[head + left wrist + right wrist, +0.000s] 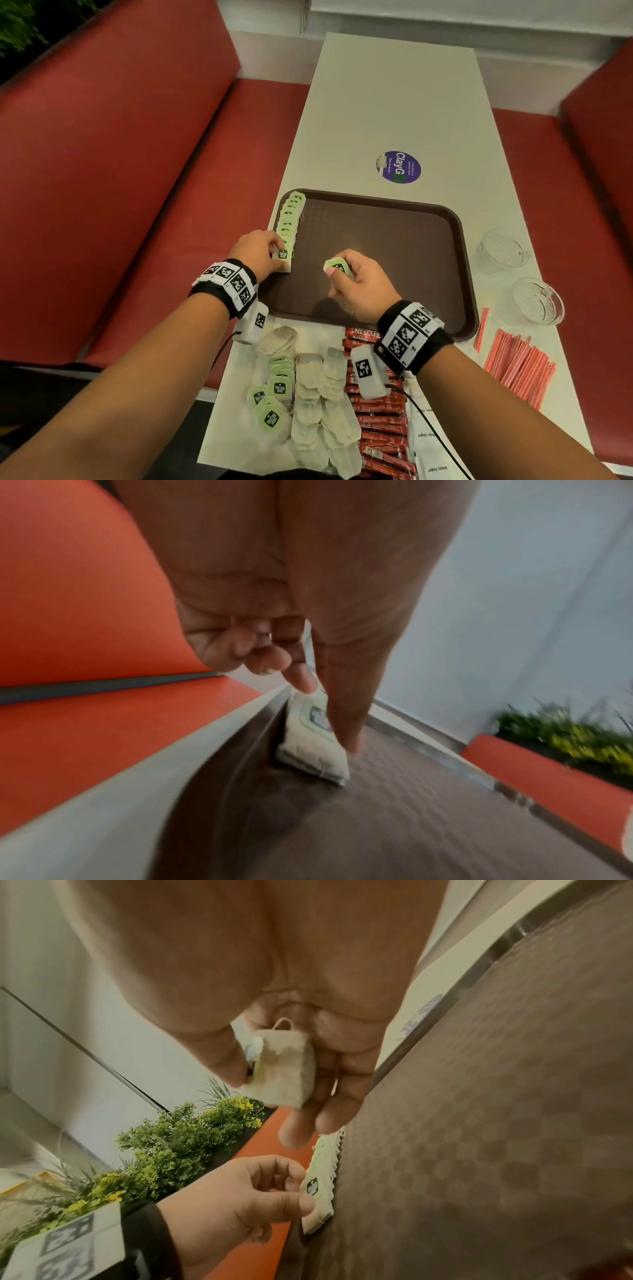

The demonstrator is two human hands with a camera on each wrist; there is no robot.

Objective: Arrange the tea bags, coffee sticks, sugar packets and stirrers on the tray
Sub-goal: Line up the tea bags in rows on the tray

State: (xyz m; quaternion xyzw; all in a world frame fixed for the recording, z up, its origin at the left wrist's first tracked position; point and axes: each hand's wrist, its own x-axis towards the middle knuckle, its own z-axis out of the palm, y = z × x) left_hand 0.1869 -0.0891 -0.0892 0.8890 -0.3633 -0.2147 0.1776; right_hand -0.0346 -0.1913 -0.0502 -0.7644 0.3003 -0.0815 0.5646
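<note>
A: What could go wrong?

B: The left hand (257, 251) pinches the nearest bag (283, 256) of the row (290, 219), thumb and fingers curled on it. The bags overlap, so a sideways nudge could fan them out of line, I think.

A: And the right hand (359, 287)?

B: It's curled round a second bag (337, 267) above the tray (459, 246), near its left edge. The bag looks squashed in the grip; its string might snag.

A: And the rest?

B: Loose tea bags (308, 394), coffee sticks (376, 428) and sugar packets (428, 442) lie at the counter's (394, 102) near edge, stirrers (517, 363) at its right edge.
</note>
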